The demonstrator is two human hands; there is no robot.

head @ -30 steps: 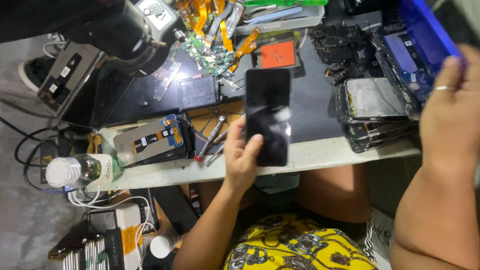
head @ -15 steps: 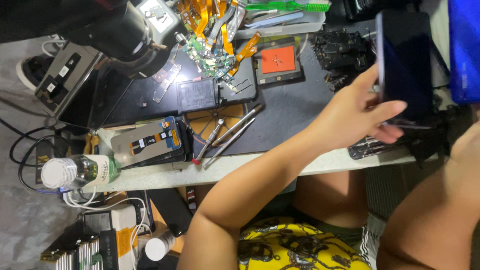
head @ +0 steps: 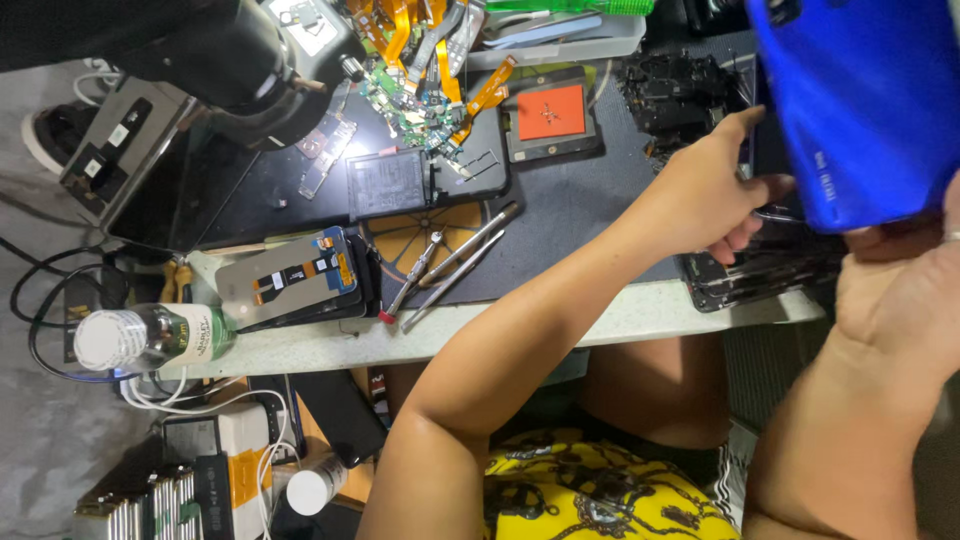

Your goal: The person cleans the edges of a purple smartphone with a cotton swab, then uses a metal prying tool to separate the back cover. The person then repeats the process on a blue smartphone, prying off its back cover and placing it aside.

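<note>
My left hand reaches across the dark work mat to the right. Its fingers close on the edge of a black phone, most of which is hidden behind a blue phone back cover. My right hand holds that blue cover up close to the camera at the upper right. Below the left hand lies a stack of opened phones at the table's right edge.
Metal tweezers and a phone screen with a flex cable lie near the table's front edge. A water bottle lies at the left. A microscope, orange flex cables and a red pad sit farther back.
My left hand has carried the black phone from the middle of the table over to the right, by the stack. The blue cover in my right hand has come much closer to the camera.
</note>
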